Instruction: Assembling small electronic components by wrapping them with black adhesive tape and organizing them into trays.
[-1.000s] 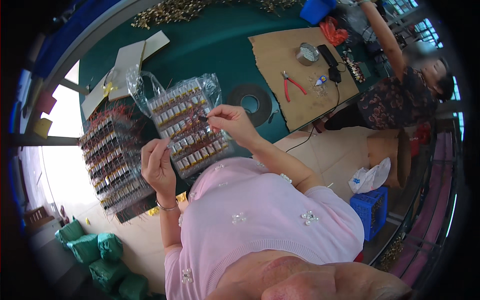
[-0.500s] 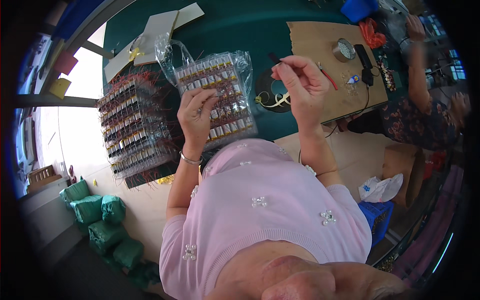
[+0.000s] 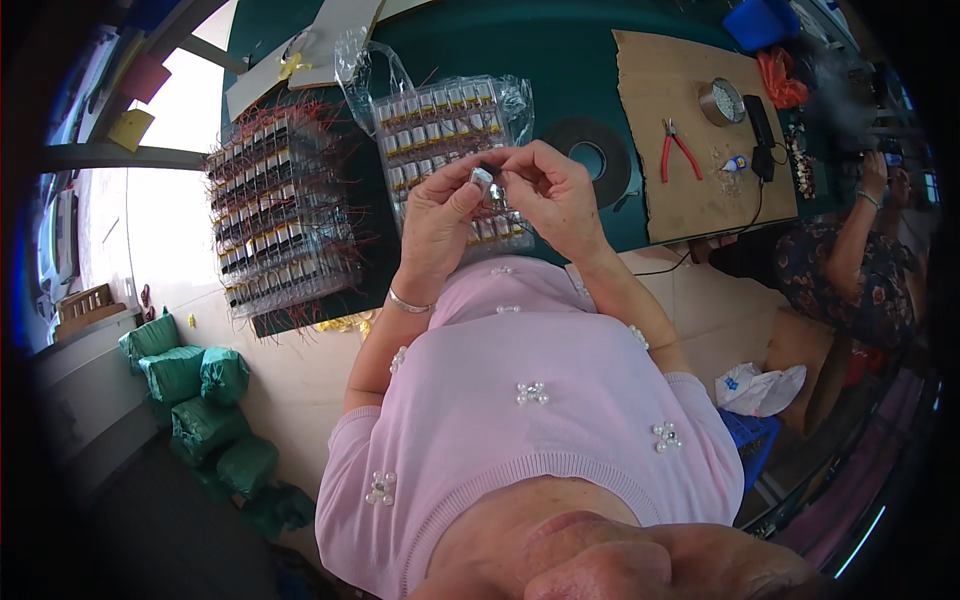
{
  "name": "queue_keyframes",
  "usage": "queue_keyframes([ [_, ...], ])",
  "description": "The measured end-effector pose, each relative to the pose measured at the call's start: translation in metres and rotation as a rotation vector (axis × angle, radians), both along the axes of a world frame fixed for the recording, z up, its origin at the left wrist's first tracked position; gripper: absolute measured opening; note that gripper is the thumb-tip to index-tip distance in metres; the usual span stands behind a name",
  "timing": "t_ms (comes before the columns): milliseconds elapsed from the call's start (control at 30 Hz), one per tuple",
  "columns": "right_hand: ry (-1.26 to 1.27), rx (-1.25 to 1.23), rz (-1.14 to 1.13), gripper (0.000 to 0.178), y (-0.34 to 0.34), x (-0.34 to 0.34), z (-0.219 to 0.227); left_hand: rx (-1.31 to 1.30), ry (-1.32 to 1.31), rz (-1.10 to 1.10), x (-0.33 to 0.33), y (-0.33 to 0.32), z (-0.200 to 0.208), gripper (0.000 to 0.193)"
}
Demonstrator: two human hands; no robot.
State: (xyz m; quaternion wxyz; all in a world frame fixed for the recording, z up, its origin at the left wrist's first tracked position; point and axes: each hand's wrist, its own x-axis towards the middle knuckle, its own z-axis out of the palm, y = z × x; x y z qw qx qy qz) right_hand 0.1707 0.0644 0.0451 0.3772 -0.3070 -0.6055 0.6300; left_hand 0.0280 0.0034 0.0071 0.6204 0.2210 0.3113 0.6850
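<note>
In front of my chest my two hands meet over the near part of a clear tray (image 3: 381,130) of small silver-and-yellow battery cells. My left hand (image 3: 436,218) is closed, pinching one small silver battery cell (image 3: 482,180) between thumb and fingers. A short black tape strip (image 3: 491,168) lies at the upper end of that cell. The fingers of my right hand (image 3: 556,197) are closed on the strip, against the cell; their tips are partly hidden. Just beyond my right hand a large black tape roll (image 3: 612,150) lies flat on the green table (image 3: 530,45).
Stacked trays of wired cells (image 3: 285,215) stand at the left. On a cardboard sheet (image 3: 645,95) at the right lie red-handled pliers (image 3: 681,152), a round tin (image 3: 721,101) and a small glue bottle (image 3: 735,163). Another person's arm (image 3: 852,240) is at the far right.
My right hand has come left and down with the black strip, and my left hand has moved right to meet it. The view has shifted, and the tape roll now shows more fully.
</note>
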Motion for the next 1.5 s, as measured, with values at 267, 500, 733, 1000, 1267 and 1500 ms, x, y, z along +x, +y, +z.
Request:
queue_keyframes([
  [267,-0.013,0.0,-0.016,0.004,0.001,0.002,0.002,0.004,0.033,-0.061,-0.002,0.001,-0.002,0.039],
  [500,-0.107,0.048,0.027,0.005,0.004,0.005,-0.002,-0.024,0.035,-0.073,-0.002,0.002,0.002,0.033],
  [733,-0.144,0.114,0.05,0.012,0.007,0.006,0.01,-0.025,0.099,0.115,0.002,0.002,0.006,0.014],
  [1000,-0.206,0.167,0.037,0.013,0.01,0.0,-0.002,-0.061,0.153,0.153,0.0,0.0,0.008,0.012],
  [1267,-0.237,0.577,-0.15,0.007,-0.001,-0.013,-0.012,-0.065,0.663,0.469,0.011,0.004,-0.004,0.011],
  [1500,-0.225,0.571,-0.186,0.007,0.005,-0.016,-0.02,0.051,0.719,0.494,0.014,0.0,0.0,0.012],
])
